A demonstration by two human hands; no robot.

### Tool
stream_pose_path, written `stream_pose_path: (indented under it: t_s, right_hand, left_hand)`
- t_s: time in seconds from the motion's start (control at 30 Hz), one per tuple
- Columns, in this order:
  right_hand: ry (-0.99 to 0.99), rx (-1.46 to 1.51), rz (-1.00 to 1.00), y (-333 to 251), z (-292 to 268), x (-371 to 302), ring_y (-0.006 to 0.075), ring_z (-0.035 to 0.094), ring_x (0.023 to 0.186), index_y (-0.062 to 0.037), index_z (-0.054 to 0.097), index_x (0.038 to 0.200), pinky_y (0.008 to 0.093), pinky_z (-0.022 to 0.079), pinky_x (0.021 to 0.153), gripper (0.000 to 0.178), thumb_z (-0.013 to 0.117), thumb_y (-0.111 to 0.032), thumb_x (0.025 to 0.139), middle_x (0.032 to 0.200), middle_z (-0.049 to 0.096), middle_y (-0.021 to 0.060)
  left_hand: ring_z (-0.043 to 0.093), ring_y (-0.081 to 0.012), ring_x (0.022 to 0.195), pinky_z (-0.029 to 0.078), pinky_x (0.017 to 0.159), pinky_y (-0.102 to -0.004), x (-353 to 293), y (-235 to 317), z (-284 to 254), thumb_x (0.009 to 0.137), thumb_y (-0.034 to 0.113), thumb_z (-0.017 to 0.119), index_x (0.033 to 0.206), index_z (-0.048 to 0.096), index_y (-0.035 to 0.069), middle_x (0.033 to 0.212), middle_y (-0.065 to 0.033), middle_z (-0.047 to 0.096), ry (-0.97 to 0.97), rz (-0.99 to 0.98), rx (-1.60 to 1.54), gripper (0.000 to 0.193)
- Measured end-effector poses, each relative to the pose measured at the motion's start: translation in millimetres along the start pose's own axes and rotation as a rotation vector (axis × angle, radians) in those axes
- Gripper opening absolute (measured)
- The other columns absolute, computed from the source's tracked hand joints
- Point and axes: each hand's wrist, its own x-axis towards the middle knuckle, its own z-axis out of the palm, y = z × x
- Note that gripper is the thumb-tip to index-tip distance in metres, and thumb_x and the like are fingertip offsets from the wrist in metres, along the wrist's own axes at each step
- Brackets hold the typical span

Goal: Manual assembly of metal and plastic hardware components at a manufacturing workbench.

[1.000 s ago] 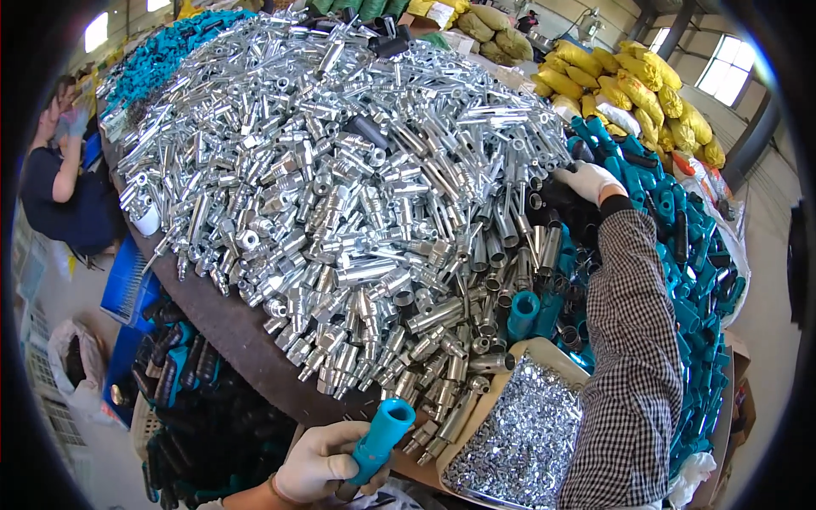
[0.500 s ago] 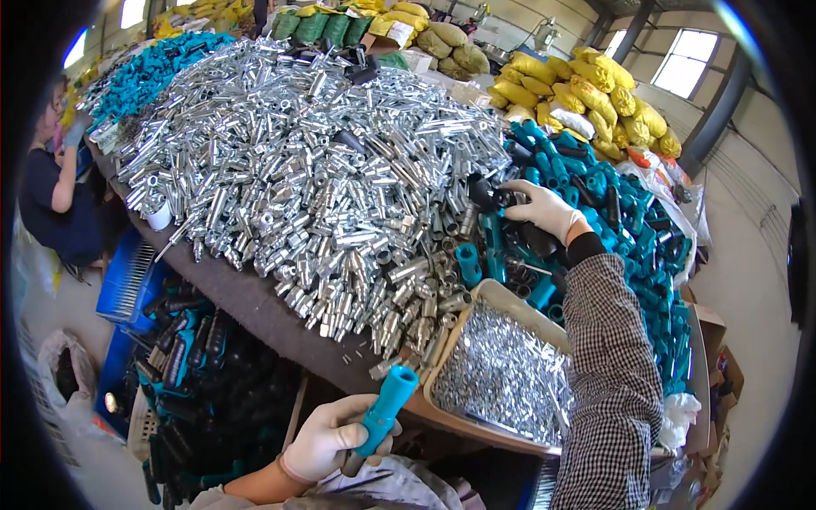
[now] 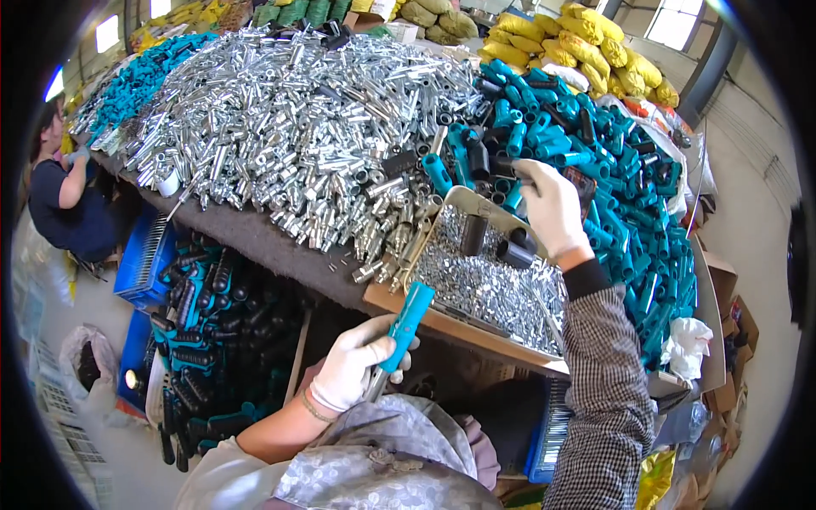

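Observation:
My gloved left hand (image 3: 361,364) is closed around a teal plastic handle (image 3: 410,319), held tilted in front of the table edge. A metal part sticks out of its lower end. My gloved right hand (image 3: 552,211) reaches into the heap of teal and black handle sleeves (image 3: 565,140), fingers bent and apart. Its fingertips are beside a black sleeve (image 3: 478,159); no firm grasp shows. Below it a beige tray (image 3: 461,200) holds small metal pins. One black sleeve (image 3: 474,235) stands in the tray, and another black sleeve (image 3: 516,252) lies among the pins.
A large pile of metal sockets and shafts (image 3: 297,127) covers the table left of the tray. Below the table edge, a blue crate (image 3: 140,263) stands near many black-and-teal handles (image 3: 200,331). Yellow sacks (image 3: 586,47) are stacked behind. A co-worker (image 3: 68,195) is at far left.
My right hand has moved right, away from the black sleeve it was touching. Black sleeves now lie in the tray. My left hand still holds the teal handle, turned slightly. The view has shifted.

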Motion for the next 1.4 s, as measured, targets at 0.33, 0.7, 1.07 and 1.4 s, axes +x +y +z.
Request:
stream_pose_path:
  t_s: [0.33,0.7,1.07,1.4]
  right_hand:
    - [0.023,0.357,0.523,-14,-17,-143,0.0207,0.071,0.092,0.001,0.069,0.106,0.0291,0.054,0.082,0.018,0.062,0.0,0.089,0.101,0.072,0.0123]
    - [-0.119,-0.408,0.175,-29,27,-59,0.033,0.064,0.084,-0.0068,0.074,0.086,0.0434,0.052,0.074,0.034,0.069,-0.041,0.085,0.084,0.065,0.0152]
    - [-0.09,-0.219,0.46,-44,38,-53,0.0398,0.068,0.087,0.0032,0.069,0.089,0.0458,0.055,0.081,0.044,0.067,-0.04,0.08,0.091,0.069,0.0241]
    - [-0.125,0.71,0.719,-138,-35,-215,0.0146,0.061,0.078,-0.0004,0.067,0.103,0.0268,0.05,0.072,0.035,0.077,-0.01,0.071,0.089,0.064,0.007]
  left_hand:
    - [0.063,-0.0184,0.088,0.055,0.071,-0.0301,-4,-12,16,0.099,0.013,0.057,0.139,0.045,-0.007,0.113,-0.0162,0.063,-0.038,-0.095,0.044,0.047]
    - [0.063,-0.0172,0.088,0.055,0.072,-0.0289,-13,-19,28,0.097,0.016,0.06,0.139,0.046,-0.007,0.113,-0.0163,0.064,-0.045,-0.068,0.127,0.051]
    - [0.064,-0.018,0.089,0.056,0.072,-0.0282,-18,-12,29,0.099,0.015,0.057,0.141,0.045,-0.007,0.114,-0.0161,0.065,-0.002,-0.07,0.138,0.049]
    - [0.062,-0.0129,0.085,0.054,0.073,-0.0276,-29,-15,14,0.096,0.017,0.062,0.136,0.051,-0.008,0.107,-0.0091,0.065,-0.115,-0.194,0.351,0.048]
